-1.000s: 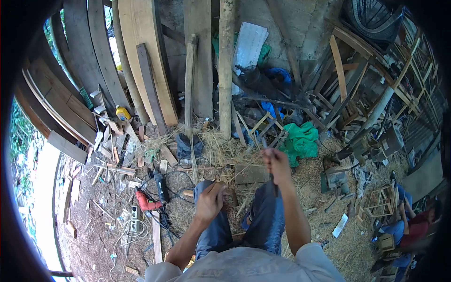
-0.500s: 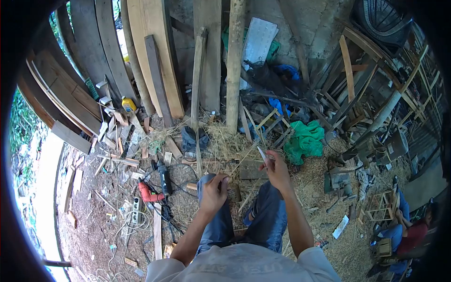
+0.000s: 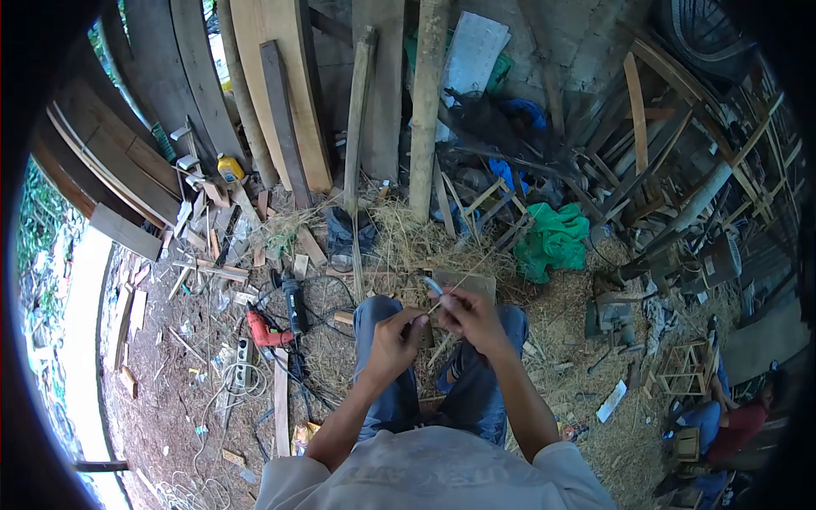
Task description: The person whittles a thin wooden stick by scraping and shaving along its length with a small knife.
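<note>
Over my knees, my left hand [image 3: 393, 344] is closed, thumb and fingers pinching a thin pale strip [image 3: 434, 308] that looks like split bamboo or cane. My right hand [image 3: 473, 323] is wrapped round a small knife; its handle is hidden in the fingers. The knife's blade [image 3: 433, 287] points up and to the left, close to the strip. The two hands nearly meet, right beside left. Whether the blade touches the strip I cannot tell. Below them are my bent legs in blue trousers [image 3: 376, 412].
A red drill [image 3: 269, 330], a dark power tool [image 3: 294, 308] and a power strip [image 3: 244, 364] with cables lie at the left. Long planks [image 3: 255, 93] lean behind. Green plastic [image 3: 552, 242] lies ahead right. Another person [image 3: 735, 429] sits at the far right. Shavings cover the floor.
My right hand has moved left and slightly down with the knife, bringing the blade close to my left hand. My left hand has shifted slightly right.
</note>
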Demonstrator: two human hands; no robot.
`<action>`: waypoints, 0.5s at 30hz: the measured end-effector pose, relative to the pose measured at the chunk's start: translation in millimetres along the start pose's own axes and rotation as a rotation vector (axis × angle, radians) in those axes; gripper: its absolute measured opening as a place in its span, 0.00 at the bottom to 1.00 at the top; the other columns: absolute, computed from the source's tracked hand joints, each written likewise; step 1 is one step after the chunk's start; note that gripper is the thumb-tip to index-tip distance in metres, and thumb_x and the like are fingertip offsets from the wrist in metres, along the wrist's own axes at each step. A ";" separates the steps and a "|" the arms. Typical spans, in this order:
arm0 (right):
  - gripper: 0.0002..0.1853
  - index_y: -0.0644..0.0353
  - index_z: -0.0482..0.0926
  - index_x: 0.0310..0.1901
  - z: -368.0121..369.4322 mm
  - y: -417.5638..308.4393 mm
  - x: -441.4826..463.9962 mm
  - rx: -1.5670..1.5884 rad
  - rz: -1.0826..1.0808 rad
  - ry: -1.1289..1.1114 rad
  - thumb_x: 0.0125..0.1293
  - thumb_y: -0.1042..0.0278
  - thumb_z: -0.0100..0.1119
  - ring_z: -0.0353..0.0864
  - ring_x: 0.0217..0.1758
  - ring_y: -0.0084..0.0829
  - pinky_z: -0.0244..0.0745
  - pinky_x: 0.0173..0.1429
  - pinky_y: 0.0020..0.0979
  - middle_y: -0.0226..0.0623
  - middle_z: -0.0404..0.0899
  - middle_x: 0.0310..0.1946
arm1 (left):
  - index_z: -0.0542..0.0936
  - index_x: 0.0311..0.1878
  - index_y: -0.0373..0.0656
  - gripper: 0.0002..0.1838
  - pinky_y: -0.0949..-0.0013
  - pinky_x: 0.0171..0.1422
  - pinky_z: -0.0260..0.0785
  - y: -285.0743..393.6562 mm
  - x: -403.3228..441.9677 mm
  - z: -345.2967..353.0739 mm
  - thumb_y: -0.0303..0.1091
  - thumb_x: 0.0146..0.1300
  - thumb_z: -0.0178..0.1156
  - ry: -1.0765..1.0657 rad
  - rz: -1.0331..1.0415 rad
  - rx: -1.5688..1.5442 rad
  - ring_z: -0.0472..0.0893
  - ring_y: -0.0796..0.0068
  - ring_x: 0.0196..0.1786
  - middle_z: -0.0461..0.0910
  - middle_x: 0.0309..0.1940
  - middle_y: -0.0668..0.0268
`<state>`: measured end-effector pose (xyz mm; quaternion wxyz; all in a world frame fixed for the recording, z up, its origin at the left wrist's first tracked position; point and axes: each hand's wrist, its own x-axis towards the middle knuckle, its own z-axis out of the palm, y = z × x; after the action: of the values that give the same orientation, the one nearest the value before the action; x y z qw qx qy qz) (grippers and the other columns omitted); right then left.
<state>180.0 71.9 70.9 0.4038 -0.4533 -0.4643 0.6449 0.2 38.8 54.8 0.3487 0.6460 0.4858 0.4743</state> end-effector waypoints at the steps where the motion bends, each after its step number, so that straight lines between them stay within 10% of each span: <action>1: 0.14 0.64 0.79 0.49 -4.2 4.3 2.1 0.038 0.028 0.026 0.71 0.64 0.52 0.63 0.17 0.14 0.56 0.21 0.19 0.29 0.75 0.21 | 0.79 0.39 0.35 0.04 0.70 0.29 0.66 5.7 -2.7 -1.6 0.25 0.62 0.60 -0.009 -0.017 0.025 0.76 0.72 0.24 0.79 0.26 0.58; 15: 0.13 0.69 0.79 0.45 -26.8 -30.3 0.8 0.079 0.093 -0.013 0.70 0.65 0.53 0.57 0.17 0.12 0.51 0.21 0.17 0.24 0.68 0.20 | 0.80 0.39 0.36 0.07 0.75 0.44 0.67 10.7 0.1 -24.9 0.30 0.66 0.58 -0.262 -0.266 -0.155 0.77 0.80 0.36 0.81 0.32 0.67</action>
<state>208.5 86.3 95.7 0.3879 -0.4540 -0.4195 0.6837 -20.4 35.6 72.3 0.5174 0.6035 0.4794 0.3718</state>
